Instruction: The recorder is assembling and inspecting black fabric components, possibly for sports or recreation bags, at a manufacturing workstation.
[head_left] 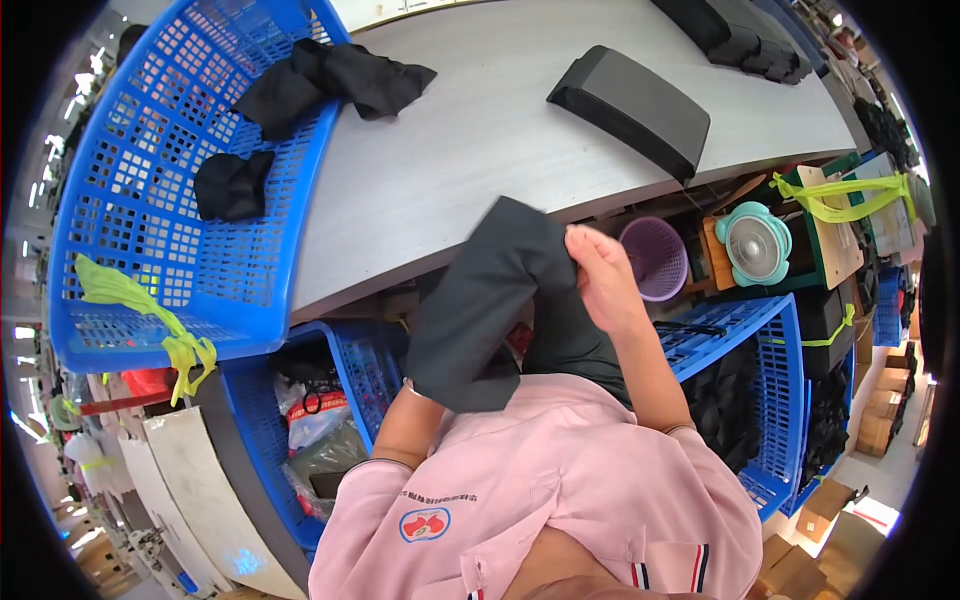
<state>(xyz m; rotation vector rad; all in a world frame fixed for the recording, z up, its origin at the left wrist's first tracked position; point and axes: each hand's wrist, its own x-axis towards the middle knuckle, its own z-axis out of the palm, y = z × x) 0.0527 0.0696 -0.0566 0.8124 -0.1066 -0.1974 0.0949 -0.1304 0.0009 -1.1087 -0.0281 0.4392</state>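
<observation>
A black fabric piece [478, 300], folded and bent over, hangs in front of me at the near edge of the table. My right hand [603, 272] is closed on its right edge, pinching it between thumb and fingers. My left forearm [408, 425] goes up under the fabric's lower left part, so the cloth hides my left hand and its fingers. Farther off on the grey table [440, 170] lies a curved stack of black panels [635, 108].
A blue basket [180, 350] with black cloth pieces [235, 185] tilts at the left; more cloth [375, 85] hangs over its rim. Blue crates [785, 400] flank me below the table. A purple bin [655, 258] and a turquoise fan [755, 243] stand at the right.
</observation>
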